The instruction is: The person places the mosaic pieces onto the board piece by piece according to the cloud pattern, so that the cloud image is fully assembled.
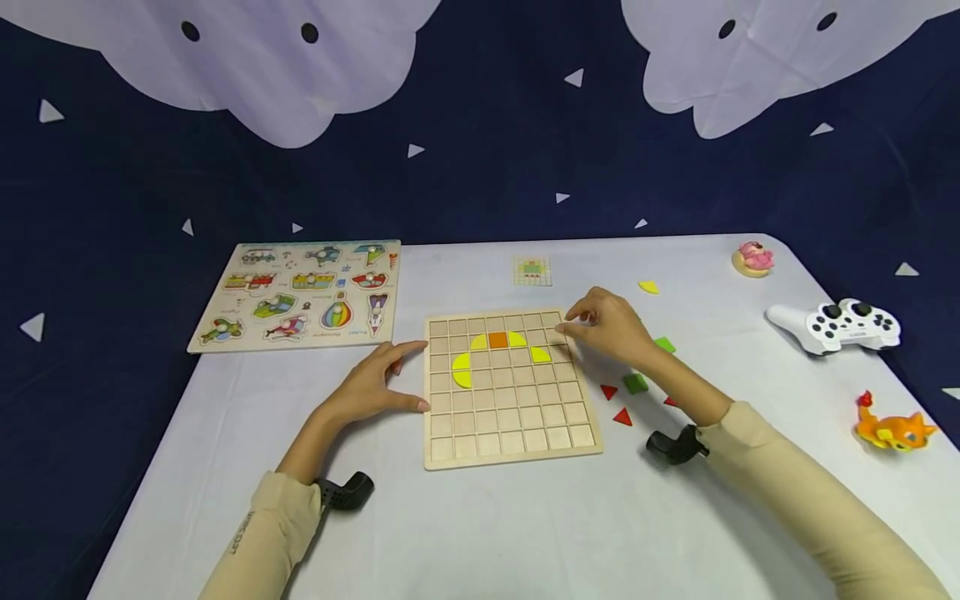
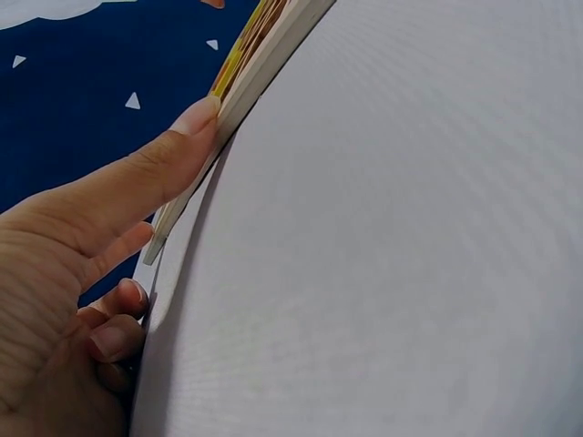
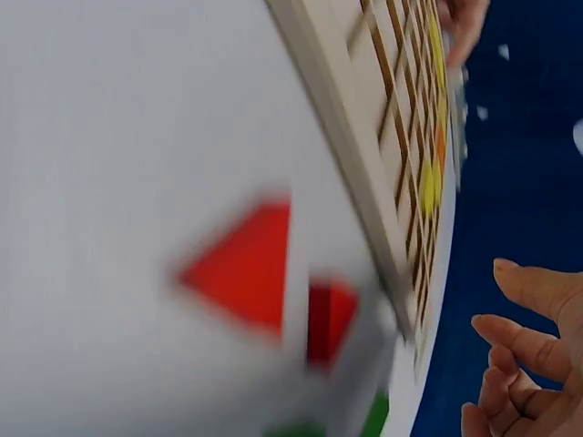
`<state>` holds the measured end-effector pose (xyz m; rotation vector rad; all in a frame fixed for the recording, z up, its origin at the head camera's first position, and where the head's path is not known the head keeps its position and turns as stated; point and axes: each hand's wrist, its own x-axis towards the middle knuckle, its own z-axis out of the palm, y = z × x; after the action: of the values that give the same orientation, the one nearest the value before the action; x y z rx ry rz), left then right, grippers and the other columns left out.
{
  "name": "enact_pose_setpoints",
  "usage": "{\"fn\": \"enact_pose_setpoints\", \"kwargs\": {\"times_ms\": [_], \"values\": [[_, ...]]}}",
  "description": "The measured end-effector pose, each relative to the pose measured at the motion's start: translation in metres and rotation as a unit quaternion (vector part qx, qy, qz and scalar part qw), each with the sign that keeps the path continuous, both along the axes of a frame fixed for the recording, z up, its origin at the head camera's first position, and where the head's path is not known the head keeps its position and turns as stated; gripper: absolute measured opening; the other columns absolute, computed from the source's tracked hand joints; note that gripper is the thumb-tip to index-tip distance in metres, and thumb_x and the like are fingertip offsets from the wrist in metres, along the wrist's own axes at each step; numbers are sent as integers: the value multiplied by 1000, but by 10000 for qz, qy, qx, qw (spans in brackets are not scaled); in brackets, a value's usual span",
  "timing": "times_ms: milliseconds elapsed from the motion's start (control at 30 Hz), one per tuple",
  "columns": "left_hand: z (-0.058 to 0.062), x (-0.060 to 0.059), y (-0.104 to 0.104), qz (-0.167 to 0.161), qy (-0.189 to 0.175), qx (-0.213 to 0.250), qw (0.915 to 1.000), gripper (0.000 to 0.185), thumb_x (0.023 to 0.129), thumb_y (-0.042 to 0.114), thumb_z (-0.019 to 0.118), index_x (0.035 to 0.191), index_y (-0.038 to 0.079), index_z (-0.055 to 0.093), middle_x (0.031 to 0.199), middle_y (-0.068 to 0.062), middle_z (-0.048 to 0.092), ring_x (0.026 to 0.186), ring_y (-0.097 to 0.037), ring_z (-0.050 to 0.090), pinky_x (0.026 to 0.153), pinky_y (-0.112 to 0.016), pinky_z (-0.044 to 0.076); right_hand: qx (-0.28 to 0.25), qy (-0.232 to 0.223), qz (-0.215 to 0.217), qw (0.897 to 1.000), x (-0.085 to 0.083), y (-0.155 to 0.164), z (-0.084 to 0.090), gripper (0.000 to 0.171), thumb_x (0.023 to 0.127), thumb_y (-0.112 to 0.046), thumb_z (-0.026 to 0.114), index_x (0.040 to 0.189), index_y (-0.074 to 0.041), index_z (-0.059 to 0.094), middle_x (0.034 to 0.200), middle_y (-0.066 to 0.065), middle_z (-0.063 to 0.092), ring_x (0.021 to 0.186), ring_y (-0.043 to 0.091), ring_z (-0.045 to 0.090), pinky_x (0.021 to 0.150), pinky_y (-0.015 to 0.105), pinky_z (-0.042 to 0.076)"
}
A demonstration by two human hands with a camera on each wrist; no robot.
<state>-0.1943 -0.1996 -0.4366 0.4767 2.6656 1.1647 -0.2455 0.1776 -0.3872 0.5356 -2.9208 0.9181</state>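
Left hand [image 1: 375, 385] flat, fingers straight, steadying grid board [image 1: 510, 433] at 9 o'clock.
Right hand [image 1: 609, 327] at board's 2 o'clock, grasp unclear; five pieces seated, most cells bare.

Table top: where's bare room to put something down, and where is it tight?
Free: the wide strip of table in front of the grid board, between both sleeves; also the back edge between vehicle puzzle and pattern card. Crowded: right of the board, where red triangles, green blocks and the right hand sit.
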Motion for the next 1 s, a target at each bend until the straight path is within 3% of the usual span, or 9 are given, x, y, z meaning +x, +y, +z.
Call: {"fn": "enact_pose_setpoints", "kwargs": {"times_ms": [233, 433, 567, 733, 1000], "values": [[1, 0, -1, -9, 37, -42, 10000, 92, 67, 38, 92, 146, 19, 49, 93, -4, 40, 83, -19, 39, 74, -36, 31, 490, 266, -850, 9948, -25, 45, 5, 32, 90, -22, 73, 104, 6, 73, 95, 21, 59, 85, 33, 55, 70, 43, 44], [1, 0, -1, -7, 36, -74, 10000, 92, 67, 39, 92, 147, 20, 49, 93, -4, 40, 83, -18, 38, 74, -36, 30, 835, 454, -1436, 9851, -38, 76, 0, 37, 89, -22, 70, 106, 11, 69, 95, 25, 57, 91, 40, 52, 79, 52, 40], [0, 0, -1, -17, 36, -78, 10000, 92, 67, 40, 91, 146, 20, 50, 92, -4, 40, 82, -18, 38, 73, -35, 30, 1089, 347, -1739, 9781, -45, 91, -3, 43, 89, -25, 69, 108, 13, 67, 100, 31, 57, 102, 48, 49, 86, 58, 37], [0, 1, -1, 16, 3, -77, 10000, 93, 66, 40, 92, 147, 21, 50, 92, -4, 40, 84, -18, 39, 74, -36, 31, 1284, 34, -1854, 9742, -54, 100, -6, 46, 90, -31, 68, 105, 13, 66, 110, 37, 54, 110, 55, 45, 91, 64, 36], [0, 0, -2, -4, 9, -34, 10000, 93, 66, 40, 92, 147, 21, 49, 92, -4, 40, 84, -19, 39, 74, -36, 31, 1408, -50, -1774, 9740, -63, 102, -11, 45, 90, -31, 69, 101, 12, 68, 108, 37, 55, 108, 55, 47, 89, 64, 37]]}}
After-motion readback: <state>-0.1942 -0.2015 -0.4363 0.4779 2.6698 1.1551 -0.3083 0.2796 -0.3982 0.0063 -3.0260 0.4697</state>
